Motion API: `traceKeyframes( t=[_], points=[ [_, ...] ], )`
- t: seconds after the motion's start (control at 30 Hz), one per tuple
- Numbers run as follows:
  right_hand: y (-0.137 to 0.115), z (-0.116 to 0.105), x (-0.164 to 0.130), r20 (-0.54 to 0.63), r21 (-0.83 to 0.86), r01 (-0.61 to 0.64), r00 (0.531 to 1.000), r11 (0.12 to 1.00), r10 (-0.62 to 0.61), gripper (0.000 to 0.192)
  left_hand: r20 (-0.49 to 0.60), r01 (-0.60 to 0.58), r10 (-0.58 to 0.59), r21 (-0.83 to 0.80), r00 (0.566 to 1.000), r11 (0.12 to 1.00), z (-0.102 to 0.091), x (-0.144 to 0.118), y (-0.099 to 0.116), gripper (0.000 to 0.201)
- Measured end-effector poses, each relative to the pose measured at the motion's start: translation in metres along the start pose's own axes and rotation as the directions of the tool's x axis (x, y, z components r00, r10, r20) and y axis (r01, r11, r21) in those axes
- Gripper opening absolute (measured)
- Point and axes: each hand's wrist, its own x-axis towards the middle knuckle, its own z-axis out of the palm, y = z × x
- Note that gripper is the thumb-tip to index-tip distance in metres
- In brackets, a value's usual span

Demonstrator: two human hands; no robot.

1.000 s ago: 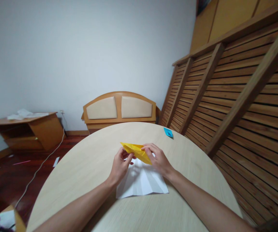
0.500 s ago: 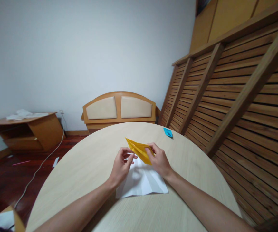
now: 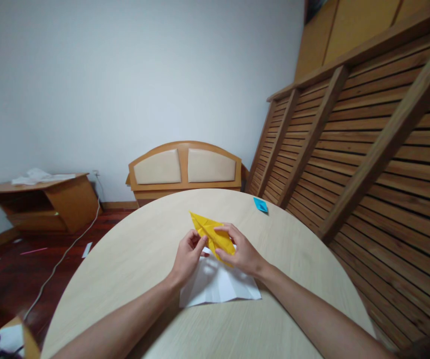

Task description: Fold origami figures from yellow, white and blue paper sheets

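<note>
Between my hands is a piece of folded yellow paper (image 3: 209,228), diamond-shaped with creases across its face, tilted above the table. My left hand (image 3: 190,255) pinches its lower left edge, thumb in front and fingers curled behind. At the other end my right hand (image 3: 243,252) grips the paper, fingers over the upper edge and thumb on the lower part. Beneath both hands a white creased sheet (image 3: 220,289) lies on the table, partly covered by them. Farther back on the right rests a small folded blue paper (image 3: 260,205).
The round pale wooden table (image 3: 125,264) fills the foreground. Behind it stands a padded headboard (image 3: 185,167); slatted wood panels (image 3: 349,164) lean along the right. At left are a low cabinet (image 3: 61,202) with papers on top and a cable (image 3: 63,262) across the floor.
The yellow paper has turned so its broad creased face shows. My left hand has closed onto its edge, and my right fingers have shifted along it.
</note>
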Motion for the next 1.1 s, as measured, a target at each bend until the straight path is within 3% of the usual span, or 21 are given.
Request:
traceKeyframes(
  t=[0.17, 0.37, 0.43, 0.73, 1.0, 1.1],
  points=[
    [0.0036, 0.0011, -0.0011, -0.042, -0.117, 0.064, 0.997, 0.991, -0.069, 0.044, -0.035, 0.028, -0.027, 0.023, 0.999, 0.999, 0.0003, 0.0005, 0.0006, 0.043],
    [-0.0014, -0.0032, -0.0026, -0.011, -0.242, 0.085, 0.996, 0.967, -0.09, 0.02, -0.084, 0.056, -0.051, 0.055, 0.995, 0.997, 0.0015, 0.0004, 0.0033, 0.044],
    [-0.0037, -0.0042, -0.0015, -0.028, -0.261, 0.072, 0.996, 0.963, -0.082, 0.015, -0.068, 0.056, -0.052, 0.057, 0.996, 0.997, 0.0014, 0.0005, 0.0038, 0.044],
    [0.0028, -0.002, -0.0015, -0.117, -0.222, 0.008, 0.993, 0.975, -0.034, 0.03, 0.049, 0.046, -0.049, 0.053, 0.998, 0.998, 0.0017, -0.0017, 0.007, 0.043],
    [-0.0001, -0.0045, -0.0026, -0.03, -0.295, 0.11, 0.992, 0.949, -0.124, 0.016, 0.106, 0.07, -0.07, 0.006, 0.992, 0.998, 0.0005, -0.0023, 0.0039, 0.045],
    [-0.0026, -0.0045, -0.0033, -0.005, -0.292, 0.123, 0.991, 0.948, -0.13, 0.02, 0.099, 0.089, -0.086, -0.026, 0.991, 0.996, 0.001, -0.003, 0.0043, 0.044]
  ],
)
